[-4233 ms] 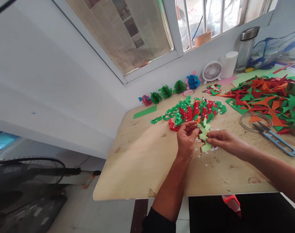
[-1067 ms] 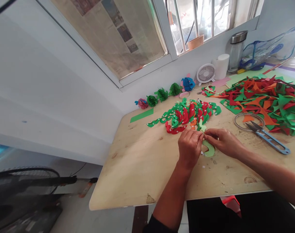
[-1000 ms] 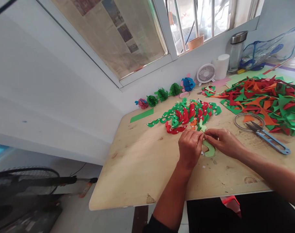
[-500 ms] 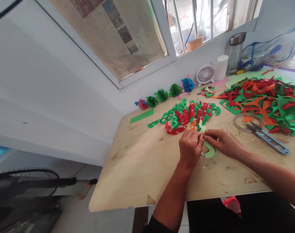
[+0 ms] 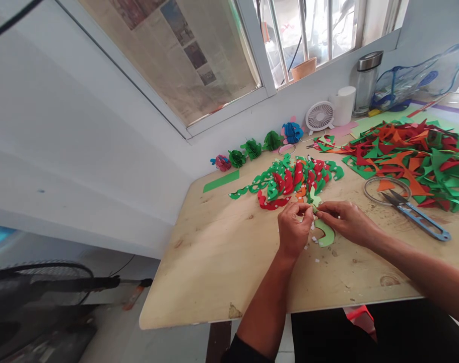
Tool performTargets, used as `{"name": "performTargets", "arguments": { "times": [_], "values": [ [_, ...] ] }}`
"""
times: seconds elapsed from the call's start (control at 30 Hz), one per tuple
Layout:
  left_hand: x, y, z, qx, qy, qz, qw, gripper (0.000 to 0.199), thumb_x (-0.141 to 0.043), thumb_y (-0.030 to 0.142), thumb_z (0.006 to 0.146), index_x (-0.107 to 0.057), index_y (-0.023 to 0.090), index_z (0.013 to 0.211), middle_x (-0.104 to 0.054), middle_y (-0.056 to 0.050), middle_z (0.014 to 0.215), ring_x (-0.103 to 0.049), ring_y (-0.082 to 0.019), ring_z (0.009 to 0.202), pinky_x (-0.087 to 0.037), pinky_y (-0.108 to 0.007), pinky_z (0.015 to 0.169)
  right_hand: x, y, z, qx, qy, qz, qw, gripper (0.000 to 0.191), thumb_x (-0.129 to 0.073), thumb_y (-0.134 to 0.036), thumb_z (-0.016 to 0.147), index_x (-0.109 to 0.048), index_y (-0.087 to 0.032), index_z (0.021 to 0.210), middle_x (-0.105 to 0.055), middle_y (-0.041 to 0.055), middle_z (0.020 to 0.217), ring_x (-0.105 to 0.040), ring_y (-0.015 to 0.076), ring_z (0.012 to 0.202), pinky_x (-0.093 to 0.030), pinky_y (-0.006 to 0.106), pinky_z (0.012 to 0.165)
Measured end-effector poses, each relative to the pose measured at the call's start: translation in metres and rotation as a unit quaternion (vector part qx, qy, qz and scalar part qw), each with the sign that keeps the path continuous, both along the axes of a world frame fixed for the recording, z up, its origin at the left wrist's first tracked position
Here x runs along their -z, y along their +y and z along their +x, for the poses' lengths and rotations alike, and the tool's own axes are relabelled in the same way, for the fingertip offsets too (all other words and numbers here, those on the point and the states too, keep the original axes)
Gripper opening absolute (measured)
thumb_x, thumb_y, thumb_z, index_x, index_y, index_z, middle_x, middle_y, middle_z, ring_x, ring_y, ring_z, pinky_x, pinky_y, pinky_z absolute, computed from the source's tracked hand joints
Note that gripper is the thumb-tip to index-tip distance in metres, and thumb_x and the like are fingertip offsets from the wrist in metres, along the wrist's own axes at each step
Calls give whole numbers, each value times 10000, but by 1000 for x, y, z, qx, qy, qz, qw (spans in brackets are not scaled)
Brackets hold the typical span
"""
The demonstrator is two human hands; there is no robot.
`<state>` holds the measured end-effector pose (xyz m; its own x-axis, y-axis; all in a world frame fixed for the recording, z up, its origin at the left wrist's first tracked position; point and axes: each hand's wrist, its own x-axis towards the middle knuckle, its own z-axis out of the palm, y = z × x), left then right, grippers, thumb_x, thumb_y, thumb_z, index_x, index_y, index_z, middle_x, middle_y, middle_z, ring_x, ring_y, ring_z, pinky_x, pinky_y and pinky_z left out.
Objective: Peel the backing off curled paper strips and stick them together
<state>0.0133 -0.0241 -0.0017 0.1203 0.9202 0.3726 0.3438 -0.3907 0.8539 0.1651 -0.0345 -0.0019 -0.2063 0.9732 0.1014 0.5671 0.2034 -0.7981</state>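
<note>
A light green curved paper cutout (image 5: 326,235) hangs from the fingers of my right hand (image 5: 344,218), which pinches it near its upper part. Close beside it, my left hand (image 5: 294,229) is closed in a pinch at the paper's edge; whatever lies between its thumb and forefinger is too small to make out. Small white bits (image 5: 314,239) lie under and around my left hand. Just beyond the hands is a heap of wavy green paper strips (image 5: 259,181) and red paper pieces (image 5: 287,180), dotted with small white squares.
At right, blue-handled thread snips (image 5: 421,219) lie partly across a ring (image 5: 367,190), beside a large pile of paper scraps (image 5: 414,156). Along the wall stand folded paper figures (image 5: 252,148), a small white fan (image 5: 320,116) and a glass bottle (image 5: 366,83).
My left hand's fingers have opened out slightly and shifted, showing a gap between thumb and forefinger and more white bits below. My right hand stays on the light green paper.
</note>
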Motion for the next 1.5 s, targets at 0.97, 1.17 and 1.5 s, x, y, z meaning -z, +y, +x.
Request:
{"name": "performTargets", "arguments": {
  "times": [0.97,1.17,1.5],
  "values": [
    [0,5,-9,15,-39,-123,992,169,-532,288,792,-614,153,731,-616,-15,686,-552,-123,624,-411,-220,591,-16,1,5,83,144,-36,985,327,-513,-479,773,-603,-187,655,-514,5,594,-431,138,560,-319,261,503],
    [7,8,-8,37,-109,-138,984,166,-441,262,852,-575,167,869,-606,4,628,-591,-125,619,-443,-242,652,-18,0,6,97,156,-4,983,331,-567,-499,759,-622,-202,624,-539,1,548,-467,145,533,-324,263,482],
    [5,8,-8,33,-90,-145,985,168,-618,273,748,-637,164,875,-643,-18,721,-587,-122,639,-458,-234,613,-24,-1,6,106,154,9,982,337,-556,-492,777,-634,-204,620,-575,6,566,-513,152,552,-354,255,475]
  ]
}}
